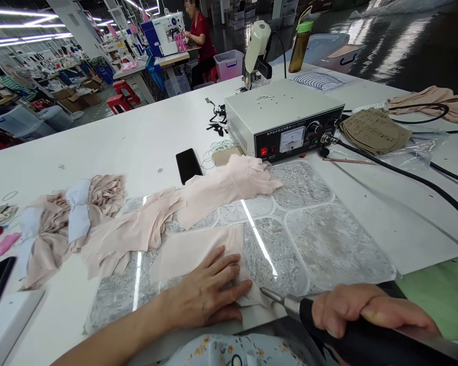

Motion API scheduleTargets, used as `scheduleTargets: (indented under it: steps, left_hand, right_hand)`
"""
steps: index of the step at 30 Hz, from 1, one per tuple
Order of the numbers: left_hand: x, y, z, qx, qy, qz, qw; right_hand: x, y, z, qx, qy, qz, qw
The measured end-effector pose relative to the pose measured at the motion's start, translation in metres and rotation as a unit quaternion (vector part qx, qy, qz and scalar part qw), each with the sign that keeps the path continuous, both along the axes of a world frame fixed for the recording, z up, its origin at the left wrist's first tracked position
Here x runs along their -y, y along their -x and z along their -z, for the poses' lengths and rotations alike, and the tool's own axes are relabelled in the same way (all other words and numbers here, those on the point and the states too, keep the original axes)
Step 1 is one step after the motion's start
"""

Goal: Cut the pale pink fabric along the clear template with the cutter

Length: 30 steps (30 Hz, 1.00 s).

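A pale pink piece of fabric (194,249) lies flat on a grey marble-patterned mat (336,244). My left hand (209,290) rests palm down on its right part, fingers stretched out and slightly apart. My right hand (374,307) wraps round the black handle of a handheld ultrasonic welder (304,309). Its metal tip points left, close by the fabric's lower right corner; whether it touches cannot be made out. Beyond my left hand lie a stack of pink fabric pieces (225,185) and a second, looser stack (137,231).
A white control box (286,109) with a dial stands behind the mat, its black cable (404,175) running along the right. Tied fabric bundles (95,203) and phones lie left. A lamp-like device (256,48), bottle (301,46) and brown templates (376,129) sit farther back. A person sews beyond.
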<state>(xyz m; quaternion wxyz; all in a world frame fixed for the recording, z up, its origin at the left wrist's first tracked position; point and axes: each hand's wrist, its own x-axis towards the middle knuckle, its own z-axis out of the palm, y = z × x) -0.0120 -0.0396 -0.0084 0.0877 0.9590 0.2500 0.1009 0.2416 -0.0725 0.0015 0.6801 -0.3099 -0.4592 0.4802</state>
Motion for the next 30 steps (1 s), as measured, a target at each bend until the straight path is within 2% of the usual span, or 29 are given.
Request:
scheduleTargets:
  steps: [1,3,7,11,22,30]
  left_hand:
    - [0.0,0.0,0.0,0.001,-0.002,-0.002,1.0]
    - [0.001,-0.001,0.0,0.003,-0.006,-0.004,1.0]
    - [0.001,-0.001,0.0,0.003,-0.014,-0.002,1.0]
    - [0.001,0.0,0.001,-0.001,-0.016,-0.003,1.0]
    - [0.001,-0.005,0.003,0.058,-0.055,-0.003,0.997]
    - [-0.002,-0.016,0.004,0.11,-0.064,-0.048,0.991]
  right_hand:
    - [-0.004,0.003,-0.004,-0.005,-0.007,0.034,0.999]
    - [-0.017,0.011,-0.007,-0.012,-0.005,0.059,0.998]
    - [-0.049,0.031,0.003,-0.032,-0.072,0.028,0.997]
    - [-0.069,0.044,0.019,-0.043,-0.086,0.015,0.995]
    - [-0.07,0.048,0.02,-0.042,-0.075,0.046,0.995]
    - [-0.072,0.05,0.019,-0.049,-0.076,0.054,0.994]
